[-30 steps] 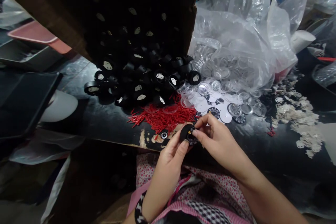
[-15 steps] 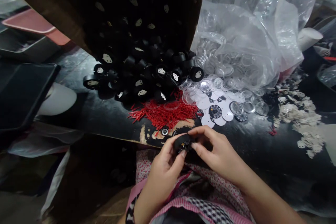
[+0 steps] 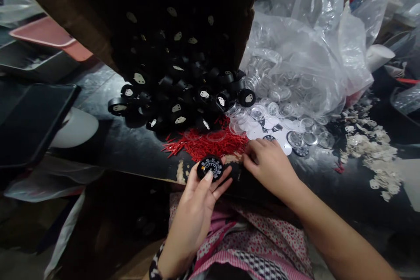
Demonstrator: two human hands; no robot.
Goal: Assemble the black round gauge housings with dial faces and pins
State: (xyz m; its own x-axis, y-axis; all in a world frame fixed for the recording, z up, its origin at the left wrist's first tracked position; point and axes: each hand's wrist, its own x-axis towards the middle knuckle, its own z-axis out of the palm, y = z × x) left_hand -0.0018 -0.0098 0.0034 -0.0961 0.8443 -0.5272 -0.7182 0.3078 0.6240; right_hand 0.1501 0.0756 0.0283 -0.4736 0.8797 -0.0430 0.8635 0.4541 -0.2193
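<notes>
My left hand (image 3: 192,203) holds a small round black dial gauge (image 3: 211,164) face up, with the thumb on its face. White markings and an orange patch show on the dial; its underside is hidden. At the right end of a heap of thin red pointers (image 3: 210,142), my right hand (image 3: 274,168) rests low with its fingers curled together. Whatever is between those fingertips, if anything, is out of sight. Just beyond it lie white discs (image 3: 254,131), some showing black printed faces, and clear round covers (image 3: 306,124).
A dark box (image 3: 251,26) spills black round cases (image 3: 180,92) at the back. Clear plastic bags (image 3: 302,43) stand behind the covers. Small off-white plates (image 3: 370,144) are piled at right. A black tray (image 3: 36,118), white cup (image 3: 78,127) and pink bin (image 3: 42,33) sit at left.
Both hands were together at the gauge. My left hand has moved left and tilted its dial face up; my right hand has let go and moved forward and right toward the discs.
</notes>
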